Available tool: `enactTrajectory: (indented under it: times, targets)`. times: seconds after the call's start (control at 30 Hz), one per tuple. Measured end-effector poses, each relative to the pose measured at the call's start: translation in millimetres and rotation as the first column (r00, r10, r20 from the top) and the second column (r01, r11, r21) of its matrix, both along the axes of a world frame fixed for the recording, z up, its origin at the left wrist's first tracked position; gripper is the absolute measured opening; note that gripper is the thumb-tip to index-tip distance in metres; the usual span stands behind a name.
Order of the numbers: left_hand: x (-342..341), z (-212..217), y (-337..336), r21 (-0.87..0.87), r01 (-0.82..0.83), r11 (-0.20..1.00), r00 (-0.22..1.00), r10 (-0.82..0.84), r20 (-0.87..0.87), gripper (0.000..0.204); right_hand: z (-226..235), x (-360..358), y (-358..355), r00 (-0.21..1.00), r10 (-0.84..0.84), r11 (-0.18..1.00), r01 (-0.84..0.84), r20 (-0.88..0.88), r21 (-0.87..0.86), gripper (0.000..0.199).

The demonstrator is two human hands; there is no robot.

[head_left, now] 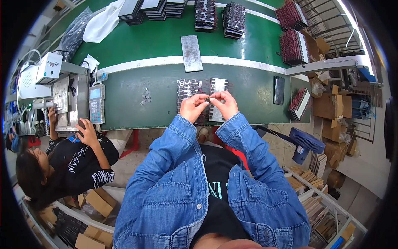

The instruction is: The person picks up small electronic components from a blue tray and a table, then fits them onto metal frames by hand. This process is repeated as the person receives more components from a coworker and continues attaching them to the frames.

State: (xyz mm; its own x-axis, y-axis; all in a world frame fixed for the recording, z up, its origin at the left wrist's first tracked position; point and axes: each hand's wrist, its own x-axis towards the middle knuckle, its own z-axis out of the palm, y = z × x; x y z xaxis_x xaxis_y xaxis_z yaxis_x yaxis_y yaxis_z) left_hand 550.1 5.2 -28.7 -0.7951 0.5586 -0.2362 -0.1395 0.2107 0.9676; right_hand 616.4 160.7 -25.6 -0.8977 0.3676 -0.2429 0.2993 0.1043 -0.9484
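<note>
My left hand (192,106) and my right hand (224,102) meet over the green workbench (137,89), fingertips pinched together on a small dark part (207,99). Both arms wear blue denim sleeves. Under the hands lie two grey trays (187,88) filled with rows of small parts with reddish wires, the second tray (218,85) to the right.
A co-worker in a black shirt sits at my left, one hand (86,132) at a grey machine (68,101) with a keypad unit (96,103). A metal plate (191,53), stacked trays (234,19), a dark phone (279,90) and a blue fan (305,143) are nearby. Cardboard boxes stand right.
</note>
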Motion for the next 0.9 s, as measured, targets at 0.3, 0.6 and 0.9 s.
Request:
enactTrajectory:
  times: [0.3, 0.6, 0.9]
  targets:
    - [-14, 7, 11, -0.041, 0.087, 0.995, 0.996, -0.088, -0.019, 0.027, -2, -16, 29, 0.988, 0.145, 0.921, -0.113, 0.06, -0.373, 0.015]
    - [-14, -6, 5, 0.117, 0.125, 0.985, 0.989, -0.134, 0.067, 0.02, 8, -1, 13, 0.993, 0.117, 0.983, -0.118, -0.018, -0.139, 0.011]
    - [-13, -7, 20, 0.209, 0.034, 0.977, 0.931, -0.107, 0.348, 0.013, -6, 9, 15, 0.979, 0.113, 0.99, -0.125, -0.169, -0.061, 0.011]
